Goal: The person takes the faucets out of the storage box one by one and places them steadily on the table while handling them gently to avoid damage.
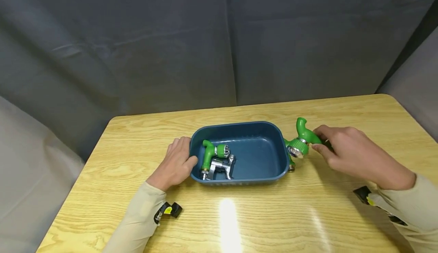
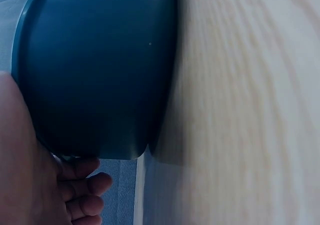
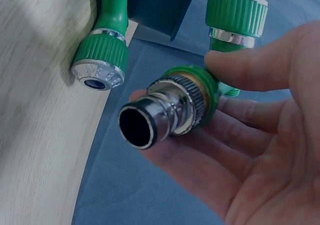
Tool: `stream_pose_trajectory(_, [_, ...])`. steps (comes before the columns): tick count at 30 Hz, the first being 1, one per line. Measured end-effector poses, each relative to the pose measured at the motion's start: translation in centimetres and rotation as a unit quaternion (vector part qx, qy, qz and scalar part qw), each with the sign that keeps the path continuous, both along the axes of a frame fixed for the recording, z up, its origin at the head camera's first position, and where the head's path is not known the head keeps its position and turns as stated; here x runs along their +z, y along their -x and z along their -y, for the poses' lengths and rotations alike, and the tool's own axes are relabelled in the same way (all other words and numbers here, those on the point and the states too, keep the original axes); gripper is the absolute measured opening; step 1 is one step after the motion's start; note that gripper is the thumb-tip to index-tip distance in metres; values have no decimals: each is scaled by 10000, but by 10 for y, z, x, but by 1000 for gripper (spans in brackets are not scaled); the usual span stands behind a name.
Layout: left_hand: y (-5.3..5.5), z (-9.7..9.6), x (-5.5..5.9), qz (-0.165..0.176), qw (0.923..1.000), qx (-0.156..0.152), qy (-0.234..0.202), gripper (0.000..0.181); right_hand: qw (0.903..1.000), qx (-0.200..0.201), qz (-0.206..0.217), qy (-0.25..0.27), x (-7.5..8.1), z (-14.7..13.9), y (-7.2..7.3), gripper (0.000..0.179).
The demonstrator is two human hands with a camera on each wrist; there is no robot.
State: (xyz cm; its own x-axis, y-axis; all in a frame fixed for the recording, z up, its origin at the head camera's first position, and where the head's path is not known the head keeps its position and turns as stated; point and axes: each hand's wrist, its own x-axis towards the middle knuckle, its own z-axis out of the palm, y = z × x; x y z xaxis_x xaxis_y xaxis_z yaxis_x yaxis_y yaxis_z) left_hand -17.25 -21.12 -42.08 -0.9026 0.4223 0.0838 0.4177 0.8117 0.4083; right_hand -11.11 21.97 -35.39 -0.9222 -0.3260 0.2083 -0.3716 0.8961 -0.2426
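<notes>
My left hand (image 1: pixel 176 163) grips the left end of a dark blue plastic bin (image 1: pixel 260 179), thumb over the rim and fingers along the outside. In the left wrist view, the curled fingertips (image 2: pixel 85 190) show past the bin's wall (image 2: pixel 95 75). Beyond the bin's right end, my right hand (image 1: pixel 349 154) pinches a green hose nozzle (image 1: pixel 302 137) by its handle end. A silver hose connector (image 3: pixel 167 105) on that end faces the right wrist camera. Behind it, a second green nozzle (image 3: pixel 102 50) lies on the table against the bin, partly hidden in the head view.
Inside the bin's left part lie another green nozzle (image 1: pixel 209 154) and a chrome spray gun (image 1: pixel 220 167). The wooden table (image 1: pixel 273 222) carries everything. Grey cloth (image 1: pixel 164 55) hangs behind its back edge.
</notes>
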Motion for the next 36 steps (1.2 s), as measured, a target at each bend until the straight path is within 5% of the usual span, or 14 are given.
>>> stream_pose_trajectory(10, [1,1,2,49,10000,13,59,31,9998,-97,159,-70,-3,-3,4,24])
stream_pose_trajectory(36, [0,3,0,-53,10000,34,18,32,9883,-631,1383,88,-11,-6,11,16])
